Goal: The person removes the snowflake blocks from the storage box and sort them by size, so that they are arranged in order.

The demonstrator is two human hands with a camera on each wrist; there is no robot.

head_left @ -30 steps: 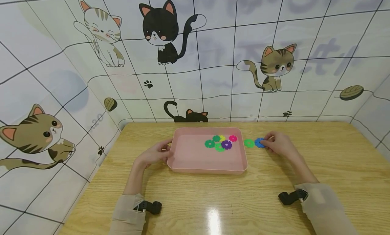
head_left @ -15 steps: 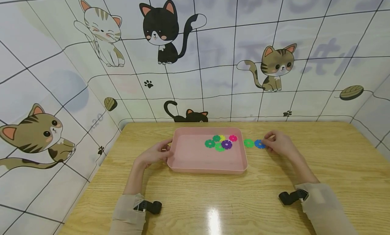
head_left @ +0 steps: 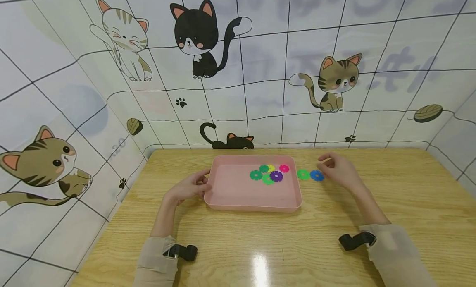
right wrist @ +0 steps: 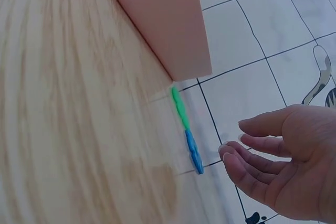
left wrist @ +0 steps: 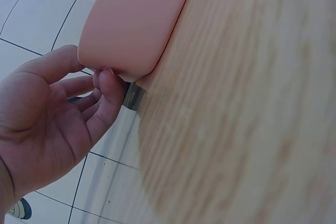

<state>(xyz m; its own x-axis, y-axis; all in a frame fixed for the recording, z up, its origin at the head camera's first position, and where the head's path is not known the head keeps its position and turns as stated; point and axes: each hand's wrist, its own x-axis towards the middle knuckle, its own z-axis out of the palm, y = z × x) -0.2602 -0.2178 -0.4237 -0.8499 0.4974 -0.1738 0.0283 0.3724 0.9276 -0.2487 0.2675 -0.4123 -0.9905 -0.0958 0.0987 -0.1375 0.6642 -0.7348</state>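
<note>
At three o'clock of the pink tray (head_left: pixel 223 204), bare tabletop (head_left: pixel 401 187) surrounds my right grip (head_left: pixel 340 170), released, just beside the blue disc (head_left: pixel 317 175); my left grip (head_left: pixel 189 187) grasps the tray's edge.

I find no legible text, labels, brands or numbers in any view. Wall covering (head_left: pixel 260 72): cartoon cats, paw prints, yarn balls, grid lines only. Faint grey mirrored marks show through wall covering at upper right (head_left: pixel 390 68) and at left (head_left: pixel 120 145); I cannot read them. Pink tray (head_left: pixel 253 202), plastic discs, worktop (head_left: pixel 260 245): no markings visible.
</note>
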